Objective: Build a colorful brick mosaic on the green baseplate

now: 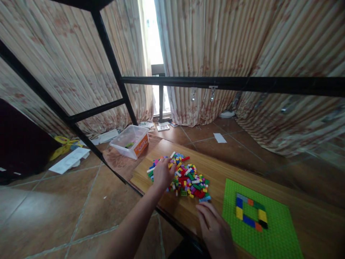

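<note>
A heap of small coloured building bricks (185, 180) lies on the wooden bench top. My left hand (164, 173) reaches into the heap's left side, its fingers bent down and closed among the bricks; what they pinch is hidden. Just off the heap's near right corner is my right hand (215, 226), fingers curled together, and any item in them cannot be made out. A light blue brick (205, 199) sits right by its fingertips. To the right, a green baseplate (280, 223) carries a rectangular ring of bricks (249, 220) in blue, yellow, orange, green, grey and black.
Beyond the bench's left end, a clear plastic box (128, 153) with an orange label holds a few bricks. A black metal frame (188, 81) crosses above and behind the bench (215, 165). White sheets (69, 160) and a yellow item (60, 147) lie on the tiled floor.
</note>
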Tool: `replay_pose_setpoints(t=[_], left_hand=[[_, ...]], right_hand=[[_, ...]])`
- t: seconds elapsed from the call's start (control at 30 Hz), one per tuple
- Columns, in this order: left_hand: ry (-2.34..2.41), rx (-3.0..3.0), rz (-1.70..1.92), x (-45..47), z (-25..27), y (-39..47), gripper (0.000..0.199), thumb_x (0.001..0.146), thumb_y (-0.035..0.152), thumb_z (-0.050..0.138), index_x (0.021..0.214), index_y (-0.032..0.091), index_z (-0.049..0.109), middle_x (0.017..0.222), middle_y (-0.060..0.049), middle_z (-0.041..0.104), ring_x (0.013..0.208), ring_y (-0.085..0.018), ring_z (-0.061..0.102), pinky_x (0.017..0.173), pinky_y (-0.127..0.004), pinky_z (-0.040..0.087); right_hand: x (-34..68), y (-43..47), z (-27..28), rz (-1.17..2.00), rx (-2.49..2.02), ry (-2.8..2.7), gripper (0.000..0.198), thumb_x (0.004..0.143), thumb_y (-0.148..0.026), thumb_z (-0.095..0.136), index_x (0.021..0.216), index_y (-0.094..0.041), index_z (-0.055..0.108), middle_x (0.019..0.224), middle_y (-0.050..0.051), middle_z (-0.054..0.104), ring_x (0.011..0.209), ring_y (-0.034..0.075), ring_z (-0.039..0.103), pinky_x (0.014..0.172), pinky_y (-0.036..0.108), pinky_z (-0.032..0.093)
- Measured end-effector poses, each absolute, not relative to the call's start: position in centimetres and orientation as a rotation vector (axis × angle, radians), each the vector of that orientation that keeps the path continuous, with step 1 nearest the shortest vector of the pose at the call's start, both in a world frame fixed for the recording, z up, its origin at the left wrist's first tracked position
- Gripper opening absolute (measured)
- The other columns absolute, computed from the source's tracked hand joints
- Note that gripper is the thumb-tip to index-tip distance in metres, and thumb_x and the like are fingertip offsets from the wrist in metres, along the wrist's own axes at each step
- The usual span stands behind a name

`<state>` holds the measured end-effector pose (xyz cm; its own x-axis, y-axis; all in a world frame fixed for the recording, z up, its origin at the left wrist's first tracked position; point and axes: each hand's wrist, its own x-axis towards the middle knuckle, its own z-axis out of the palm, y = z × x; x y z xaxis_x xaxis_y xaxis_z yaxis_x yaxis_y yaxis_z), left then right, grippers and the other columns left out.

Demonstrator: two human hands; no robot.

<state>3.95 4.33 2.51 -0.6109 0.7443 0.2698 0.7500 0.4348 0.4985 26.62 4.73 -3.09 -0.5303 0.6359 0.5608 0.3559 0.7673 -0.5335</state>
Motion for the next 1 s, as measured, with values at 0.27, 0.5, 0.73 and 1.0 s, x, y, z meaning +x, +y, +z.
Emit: replay_pose_setpoints(t=[0.27, 0.5, 0.73, 1.0], left_hand=[[-2.963, -1.427, -0.458, -0.1, 3.5, 9.9, 0.017, 0.072, 0.031, 0.068, 0.079, 0.016, 0.070, 0.089, -0.014, 0.070, 0.094, -0.027, 0.063, 0.080, -0.032, 0.045], [-3.045, -1.592, -0.742, -2.0, 4.4, 9.3, 0.010, 0.071, 0.021, 0.063, 0.073, 0.016, 0.071, 0.068, -0.006, 0.069, 0.071, -0.020, 0.064, 0.065, -0.027, 0.044], [-2.953, -1.769, -1.621, 0.2, 6.0, 6.4, 0.027, 0.076, 0.031, 0.061, 0.093, 0.013, 0.069, 0.083, -0.004, 0.070, 0.073, -0.014, 0.061, 0.067, -0.023, 0.047], [-2.682, -1.496, -3.220, 12.1, 5.7, 2.0, 0.039, 0.071, 0.029, 0.076, 0.106, 0.015, 0.067, 0.082, -0.004, 0.066, 0.070, -0.010, 0.057, 0.067, -0.020, 0.045]], right_hand=[[28.6, 4.2, -4.3, 0.517, -0.702, -2.179, 0.019, 0.094, -0.027, 0.046, 0.100, -0.025, 0.065, 0.097, 0.003, 0.070, 0.088, 0.016, 0.069, 0.075, 0.023, 0.057], [28.9, 4.3, -2.9, 0.588, -0.783, -2.051, 0.020, 0.094, -0.029, 0.046, 0.094, -0.024, 0.066, 0.092, 0.004, 0.070, 0.083, 0.015, 0.069, 0.074, 0.021, 0.056], [28.6, 4.3, -1.6, 0.802, -0.867, -1.928, 0.019, 0.093, -0.027, 0.048, 0.093, -0.024, 0.067, 0.093, 0.004, 0.069, 0.085, 0.016, 0.067, 0.075, 0.022, 0.054], [29.0, 3.9, 2.4, 1.113, -0.998, -1.652, 0.025, 0.089, -0.029, 0.055, 0.113, -0.023, 0.061, 0.099, 0.004, 0.065, 0.084, 0.015, 0.061, 0.077, 0.025, 0.051]])
